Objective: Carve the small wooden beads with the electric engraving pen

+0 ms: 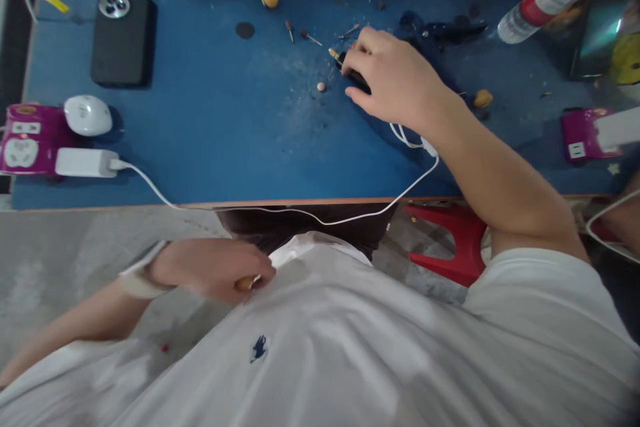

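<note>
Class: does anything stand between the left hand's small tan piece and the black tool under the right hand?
Yes: the table edge and a white cable draped along it lie between the tan piece in the left hand and the black tool.

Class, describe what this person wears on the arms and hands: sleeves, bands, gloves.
The left hand and right hand are bare, without gloves. A pale wristband circles the left wrist. Short white shirt sleeves leave the forearms uncovered.
</note>
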Available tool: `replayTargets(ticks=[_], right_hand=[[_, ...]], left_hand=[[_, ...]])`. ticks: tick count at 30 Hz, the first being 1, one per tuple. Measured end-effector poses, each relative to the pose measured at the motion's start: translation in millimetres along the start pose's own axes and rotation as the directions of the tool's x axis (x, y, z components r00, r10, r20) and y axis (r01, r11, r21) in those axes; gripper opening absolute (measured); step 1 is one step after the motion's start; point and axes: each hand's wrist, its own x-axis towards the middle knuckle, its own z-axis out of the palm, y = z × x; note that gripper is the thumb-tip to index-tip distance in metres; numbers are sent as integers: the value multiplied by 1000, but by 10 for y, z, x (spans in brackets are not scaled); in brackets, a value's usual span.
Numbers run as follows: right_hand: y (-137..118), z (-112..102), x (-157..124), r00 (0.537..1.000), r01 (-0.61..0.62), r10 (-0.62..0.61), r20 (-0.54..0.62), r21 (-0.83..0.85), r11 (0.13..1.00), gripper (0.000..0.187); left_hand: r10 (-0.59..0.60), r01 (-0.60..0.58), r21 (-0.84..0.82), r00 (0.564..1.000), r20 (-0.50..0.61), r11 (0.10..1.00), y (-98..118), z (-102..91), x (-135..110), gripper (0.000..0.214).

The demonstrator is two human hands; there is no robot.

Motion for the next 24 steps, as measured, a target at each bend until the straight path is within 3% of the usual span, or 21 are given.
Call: replayTargets(ticks=[2,5,8,10,12,14,19,21,22,24], right_hand=[[-12,38,24,999,12,-12,-30,3,1000,36],[-15,54,-6,997,44,-45,-57,-22,999,32],[1,57,-45,997,36,-38,-65,-37,999,35],[7,63,-56,998,-1,-3,-67,-66,998,38],[4,80,-44,998,-41,34,-61,-115,992,41],[-2,102,-10,996,-72,64,-58,-145,987,43],[-48,-1,-18,994,-89,77,-82,-153,984,33],[-139,-182,-223,989,-39,23,-149,-104,994,17],[-213,-290,-394,977,10,-9,-211,0,1000,18],[-413,-457,-854,975,195,-160,-153,259,946,18]], left_hand=[[-10,10,40,1000,0,999,30,-386,141,61],[-22,32,121,997,-80,992,222,-1200,760,58],[145,-81,234,952,-269,969,499,-1949,1457,73],[260,-163,303,913,-314,939,607,-2222,1785,90],[275,-172,257,851,-448,951,600,-2284,1989,78],[236,-157,189,808,-540,969,502,-2203,2101,71],[193,-160,107,792,-579,981,235,-1935,2217,64],[194,-177,88,773,-604,980,191,-1898,2251,57],[189,-181,75,770,-609,981,180,-1892,2267,54],[177,-179,57,781,-599,982,173,-1891,2289,50]])
